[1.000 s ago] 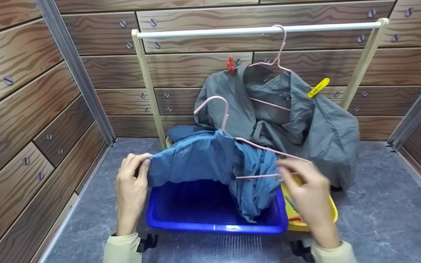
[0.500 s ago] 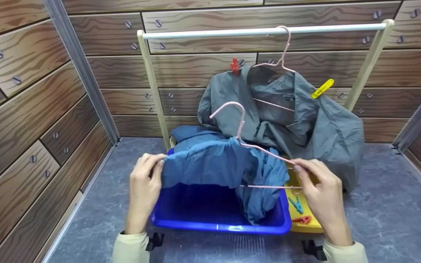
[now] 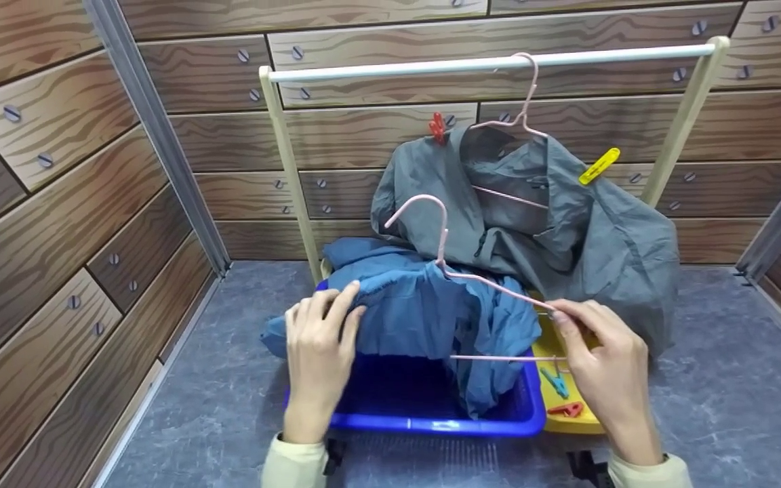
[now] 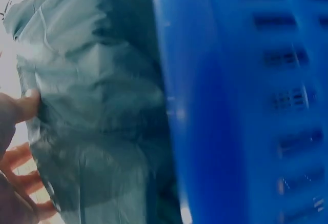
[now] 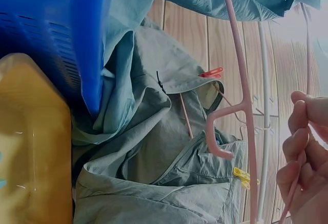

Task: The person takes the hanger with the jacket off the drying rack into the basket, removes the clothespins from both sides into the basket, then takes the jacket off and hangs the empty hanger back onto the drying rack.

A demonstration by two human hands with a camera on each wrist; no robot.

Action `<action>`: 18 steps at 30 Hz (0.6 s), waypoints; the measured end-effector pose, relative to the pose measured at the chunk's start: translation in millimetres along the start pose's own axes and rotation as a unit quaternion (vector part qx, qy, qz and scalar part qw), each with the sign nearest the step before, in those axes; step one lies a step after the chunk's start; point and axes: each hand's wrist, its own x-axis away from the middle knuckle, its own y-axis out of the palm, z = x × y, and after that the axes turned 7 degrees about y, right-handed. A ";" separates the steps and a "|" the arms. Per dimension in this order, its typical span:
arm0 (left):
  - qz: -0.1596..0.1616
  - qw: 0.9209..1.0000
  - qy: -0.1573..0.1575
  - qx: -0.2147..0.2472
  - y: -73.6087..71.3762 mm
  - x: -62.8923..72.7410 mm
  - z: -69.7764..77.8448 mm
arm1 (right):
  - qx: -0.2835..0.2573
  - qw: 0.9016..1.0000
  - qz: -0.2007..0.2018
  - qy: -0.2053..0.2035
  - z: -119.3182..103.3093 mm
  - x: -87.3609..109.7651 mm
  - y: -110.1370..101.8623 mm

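A pink clothes hanger [image 3: 492, 281] stands hook-up, its left arm inside a blue shirt [image 3: 397, 325] and its right arm bare. My right hand [image 3: 604, 366] pinches that bare arm near its end; the right wrist view shows my fingers curled round the pink rod [image 5: 241, 70]. My left hand [image 3: 319, 352] lies at the shirt's left shoulder, fingers loosely spread and thumb apart. In the left wrist view the thumb overlaps the edge of the cloth [image 4: 97, 96]. Part of the shirt hangs into a blue basket [image 3: 431, 425] below, and a sleeve sticks out left of my hand.
Behind, a grey shirt [image 3: 614, 237] hangs on another hanger from a white rail [image 3: 397, 70], with a red peg [image 3: 436, 127] and a yellow peg [image 3: 599, 166] on its shoulders. A yellow tray [image 3: 577, 427] right of the basket holds a teal peg [image 3: 555, 383] and a red peg [image 3: 565, 409].
My right hand has taken hold of the hanger's bare arm. My left hand has let go of the sleeve end and moved right along the shirt, fingers spreading.
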 end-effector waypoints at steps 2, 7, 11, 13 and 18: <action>0.020 1.000 -0.004 -0.016 2.1 -0.6 3.2 | 0.001 1.000 -0.005 0.005 -0.5 0.1 -1.1; 0.060 0.998 -0.011 -0.016 3.4 -0.4 3.8 | -0.003 1.000 -0.019 0.017 0.8 0.5 -4.0; 0.058 0.998 -0.008 0.009 -0.4 -0.7 -2.8 | -0.015 1.000 -0.016 0.010 5.5 0.6 -6.9; 0.050 0.998 -0.009 0.024 -2.8 -0.7 -7.4 | -0.023 1.000 -0.011 0.007 8.6 0.6 -9.2; 0.037 0.995 -0.038 0.088 -7.9 1.0 -18.7 | -0.031 0.999 -0.004 0.010 15.2 -0.4 -17.1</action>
